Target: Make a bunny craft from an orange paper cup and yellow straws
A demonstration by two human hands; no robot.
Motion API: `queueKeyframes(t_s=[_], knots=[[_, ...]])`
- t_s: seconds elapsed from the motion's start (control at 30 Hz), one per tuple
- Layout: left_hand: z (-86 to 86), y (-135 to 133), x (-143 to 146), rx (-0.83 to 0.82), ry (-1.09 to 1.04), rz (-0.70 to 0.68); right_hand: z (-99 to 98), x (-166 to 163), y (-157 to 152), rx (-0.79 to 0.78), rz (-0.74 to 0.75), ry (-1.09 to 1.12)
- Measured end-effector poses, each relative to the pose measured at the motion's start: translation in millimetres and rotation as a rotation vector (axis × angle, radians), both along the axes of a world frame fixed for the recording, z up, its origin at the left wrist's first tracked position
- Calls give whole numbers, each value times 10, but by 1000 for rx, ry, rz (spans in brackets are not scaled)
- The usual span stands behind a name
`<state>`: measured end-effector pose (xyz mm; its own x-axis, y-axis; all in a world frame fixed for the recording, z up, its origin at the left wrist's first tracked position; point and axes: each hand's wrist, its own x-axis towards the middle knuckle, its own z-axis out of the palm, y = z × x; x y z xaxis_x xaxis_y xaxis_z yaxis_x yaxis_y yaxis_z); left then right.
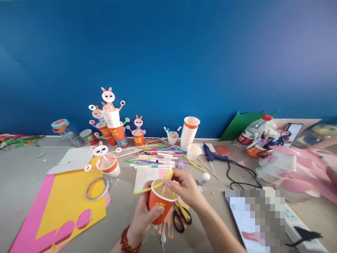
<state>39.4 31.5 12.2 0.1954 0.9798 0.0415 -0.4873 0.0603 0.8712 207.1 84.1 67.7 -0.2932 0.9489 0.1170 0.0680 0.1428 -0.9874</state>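
My left hand (140,214) is wrapped around an orange paper cup (166,210) with yellow lettering, its open top tilted toward me. At the cup's rim my right hand (185,188) pinches a yellow pipe cleaner (143,191). Yellow lengths stick out to the left of the rim, upward past the fingers and down the right side. How they are fixed inside the cup is hidden. Beneath the cup lie black-handled scissors (179,227) and a peach paper piece with cut fingers (163,230). A glue stick (203,179) lies just beyond my right hand.
Finished rabbit cups (112,168) stand at left behind yellow paper (73,196) and a tape roll (88,195). Markers and coloured stems (158,154) lie behind my hands, near stacked cups (188,137). A blue glue gun (210,154) with its cord, a bottle and a tablet (234,218) occupy the right.
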Motion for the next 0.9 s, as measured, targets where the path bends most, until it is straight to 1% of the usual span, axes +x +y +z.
queueKeyframes(t_s=[0.17,0.37,0.5,0.57,0.63,0.73,0.8,0.9], knots=[[-12,3,-25,0,9,-28,-12,-11,7,-21,16,49],[-13,-1,-11,3,16,3,-17,-6,8,-37,34,68],[2,10,-13,22,15,-24,8,-21,-10,-35,21,83],[13,13,-20,45,10,-21,51,-20,-40,34,2,95],[21,10,-35,93,25,12,122,-8,-90,166,-11,109],[25,3,-66,220,88,51,255,23,-189,359,32,110],[31,1,-85,309,102,47,334,40,-254,433,55,89],[54,3,-95,423,94,41,403,46,-325,490,59,44]])
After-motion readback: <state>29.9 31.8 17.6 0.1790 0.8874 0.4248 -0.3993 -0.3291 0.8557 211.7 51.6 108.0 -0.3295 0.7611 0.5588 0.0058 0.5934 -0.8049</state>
